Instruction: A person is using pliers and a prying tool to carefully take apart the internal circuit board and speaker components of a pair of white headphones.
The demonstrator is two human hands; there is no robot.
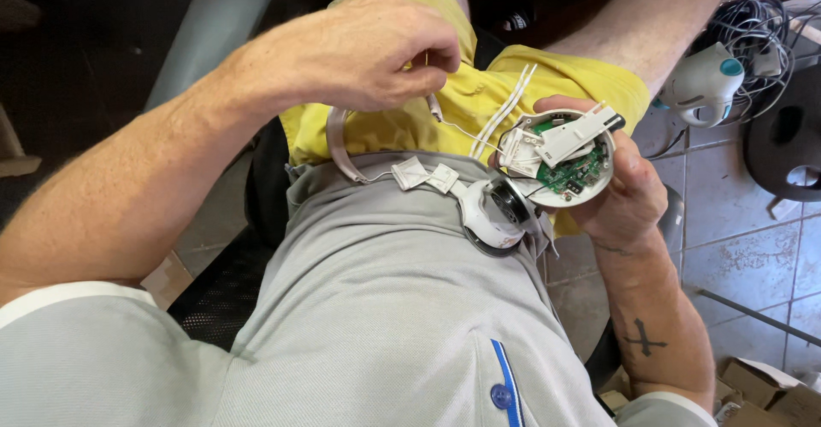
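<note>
Your left hand [368, 55] is closed in a pinch, thumb and forefinger nipped on a thin wire [466, 129] that runs down and across to the opened earcup [569, 158]. Your right hand [629, 192] cups that round white shell from beneath, fingers curled around its rim, with the green circuit board [575, 173] facing up and a white plastic piece [577, 134] lying loose across it. The rest of the headset rests on your lap: the headband [342, 149] curves over the yellow shorts, and the 2nd earcup [496, 209] sits on your grey shirt, just beside the shell you hold. The wire looks taut; pulling harder could tear it from its solder joint. Tilting the shell could let the white piece slide off to the tiled floor [744, 247].
</note>
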